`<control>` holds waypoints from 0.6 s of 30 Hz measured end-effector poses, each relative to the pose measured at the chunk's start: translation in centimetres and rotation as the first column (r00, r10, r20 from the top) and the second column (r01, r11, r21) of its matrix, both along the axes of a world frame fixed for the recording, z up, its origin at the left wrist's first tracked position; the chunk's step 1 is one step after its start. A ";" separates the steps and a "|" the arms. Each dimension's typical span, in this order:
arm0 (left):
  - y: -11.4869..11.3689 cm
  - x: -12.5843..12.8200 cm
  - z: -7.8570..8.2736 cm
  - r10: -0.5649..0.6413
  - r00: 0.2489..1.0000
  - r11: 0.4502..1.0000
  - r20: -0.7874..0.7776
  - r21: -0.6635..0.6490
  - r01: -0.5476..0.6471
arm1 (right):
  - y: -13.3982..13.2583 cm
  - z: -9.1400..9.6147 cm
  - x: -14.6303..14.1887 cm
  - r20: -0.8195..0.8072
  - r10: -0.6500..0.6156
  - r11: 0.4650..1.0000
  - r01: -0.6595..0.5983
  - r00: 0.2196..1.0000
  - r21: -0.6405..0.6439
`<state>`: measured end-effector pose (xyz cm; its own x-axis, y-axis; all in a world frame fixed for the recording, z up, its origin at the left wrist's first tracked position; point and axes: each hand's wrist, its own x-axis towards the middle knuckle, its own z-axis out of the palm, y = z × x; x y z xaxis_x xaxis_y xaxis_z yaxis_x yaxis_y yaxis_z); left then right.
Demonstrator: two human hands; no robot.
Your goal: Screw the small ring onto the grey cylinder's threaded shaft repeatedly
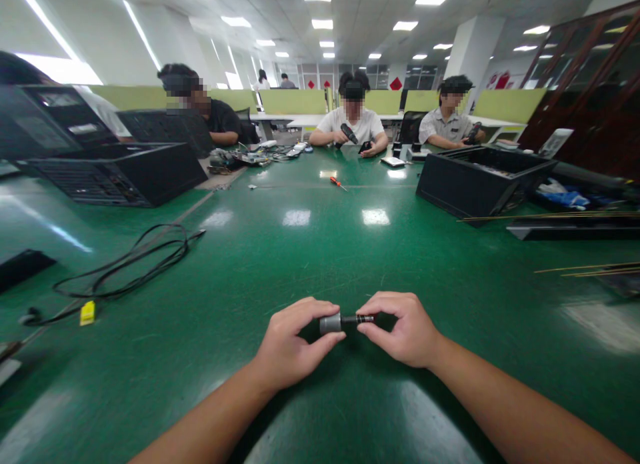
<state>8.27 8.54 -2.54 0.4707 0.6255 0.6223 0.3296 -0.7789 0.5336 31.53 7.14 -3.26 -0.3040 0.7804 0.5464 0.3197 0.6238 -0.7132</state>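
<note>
Thumb and fingers of my left hand (287, 347) grip a short grey cylinder with a thin dark shaft (330, 325), held level just above the green table. From the right, my right hand (407, 332) pinches the far end of that shaft, which carries light bands and a reddish bit beside the fingertips. Whether the banded end is a separate piece I cannot tell. Both hands are close together near the table's front, fingers closed on the two ends of the piece.
Black computer cases stand at left (165, 174) and right (460, 184) on the green table (310, 257). A coiled black cable (115, 271) with a yellow tag (87, 313) lies left. A red screwdriver (336, 181) lies ahead. Across sits a person (350, 124) holding a power drill (349, 133).
</note>
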 end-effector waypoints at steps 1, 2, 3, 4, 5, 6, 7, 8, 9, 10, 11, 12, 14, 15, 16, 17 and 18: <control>0.0 0.0 0.0 0.001 1.000 1.000 0.001 -0.001 -0.001 | 0.0 0.0 0.0 -0.001 0.000 1.000 0.000 1.000 0.001; 0.0 0.0 0.0 0.002 1.000 1.000 0.003 -0.001 -0.002 | 0.0 0.0 0.0 0.000 -0.002 1.000 0.002 1.000 0.001; 0.0 0.0 0.1 0.002 1.000 1.000 0.003 -0.001 -0.002 | 0.0 0.0 0.0 0.002 -0.002 1.000 0.002 1.000 0.001; 0.1 0.0 0.1 0.002 1.000 1.000 0.003 0.001 -0.002 | 0.0 0.0 0.0 0.004 -0.003 1.000 0.003 1.000 0.000; 0.1 0.0 0.1 0.004 1.000 1.000 0.002 0.004 -0.004 | 0.0 0.0 0.1 0.006 -0.003 1.000 0.003 1.000 -0.001; 0.1 0.0 0.1 0.006 1.000 1.000 0.001 0.007 -0.006 | 0.0 0.0 0.1 0.009 -0.002 1.000 0.002 1.000 -0.003; 0.1 -0.1 0.1 0.008 1.000 1.000 0.000 0.008 -0.008 | 0.0 0.0 0.1 0.012 0.000 1.000 0.000 1.000 -0.005; 0.1 -0.1 0.1 0.009 1.000 1.000 -0.001 0.008 -0.009 | 0.0 0.0 0.1 0.014 0.001 1.000 -0.001 1.000 -0.007; 0.1 -0.1 0.1 0.011 1.000 1.000 -0.001 0.008 -0.011 | 0.0 0.0 0.1 0.015 0.001 1.000 -0.001 1.000 -0.009; 0.1 -0.1 0.1 0.013 1.000 1.000 -0.002 0.005 -0.013 | 0.0 0.0 0.2 0.017 -0.001 1.000 0.001 1.000 -0.011; 0.0 -0.1 0.1 0.014 1.000 1.000 -0.002 0.004 -0.014 | 0.0 0.0 0.2 0.019 -0.003 1.000 0.003 1.000 -0.013; 0.0 -0.1 0.1 0.014 1.000 1.000 0.000 0.003 -0.014 | 0.0 0.0 0.2 0.021 -0.004 1.000 0.004 1.000 -0.015; 0.0 0.0 0.1 0.012 1.000 1.000 -0.001 0.002 -0.012 | 0.0 0.0 0.2 0.026 -0.004 1.000 0.004 1.000 -0.018; 0.0 0.0 0.1 0.010 1.000 1.000 -0.001 0.000 -0.010 | 0.0 -0.1 0.2 0.027 -0.003 1.000 0.004 1.000 -0.019; 0.0 0.0 0.1 0.009 1.000 1.000 -0.001 -0.001 -0.009 | 0.0 -0.1 0.2 0.027 -0.005 1.000 0.005 1.000 -0.019; 0.0 0.0 0.1 0.008 1.000 1.000 0.001 -0.001 -0.008 | -0.1 -0.1 0.3 0.028 -0.007 1.000 0.007 1.000 -0.020; 0.0 0.0 0.1 0.008 1.000 1.000 0.001 -0.001 -0.008 | -0.1 -0.1 0.3 0.030 -0.009 1.000 0.010 1.000 -0.021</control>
